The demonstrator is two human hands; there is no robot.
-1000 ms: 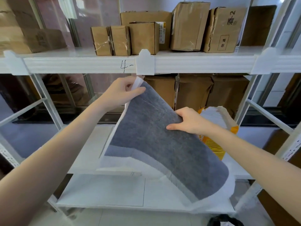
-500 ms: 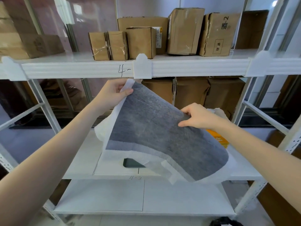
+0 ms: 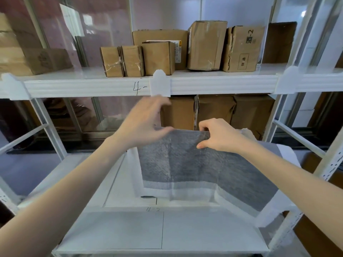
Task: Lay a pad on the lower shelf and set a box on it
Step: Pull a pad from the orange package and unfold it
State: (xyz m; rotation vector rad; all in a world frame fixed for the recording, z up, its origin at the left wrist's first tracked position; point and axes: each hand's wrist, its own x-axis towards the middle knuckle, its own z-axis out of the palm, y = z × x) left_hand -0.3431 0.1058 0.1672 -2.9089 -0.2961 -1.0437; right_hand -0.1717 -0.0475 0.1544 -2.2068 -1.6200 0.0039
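A grey pad point(image 3: 194, 164) with a white border hangs in front of me over the white lower shelf point(image 3: 83, 182). Its bottom edge droops onto the shelf's front lip. My right hand point(image 3: 217, 136) pinches the pad's folded top edge. My left hand point(image 3: 146, 123) is blurred, with its fingers spread upward and its thumb at the left end of that edge. Whether it grips the pad is unclear. Several brown cardboard boxes point(image 3: 159, 58) stand on the upper shelf point(image 3: 222, 84). Larger boxes point(image 3: 215, 112) sit at the back of the lower shelf.
White uprights point(image 3: 278, 123) and slanted braces point(image 3: 24, 138) frame the bay on both sides. Another white shelf point(image 3: 148, 230) lies lower, near the floor. A white wrapper point(image 3: 248, 132) shows behind my right wrist. Glass panels stand behind the rack.
Both hands have come closer together and lower. The pad, held up and slanted before, now hangs folded over from its top edge. My left hand's fingers have spread apart.
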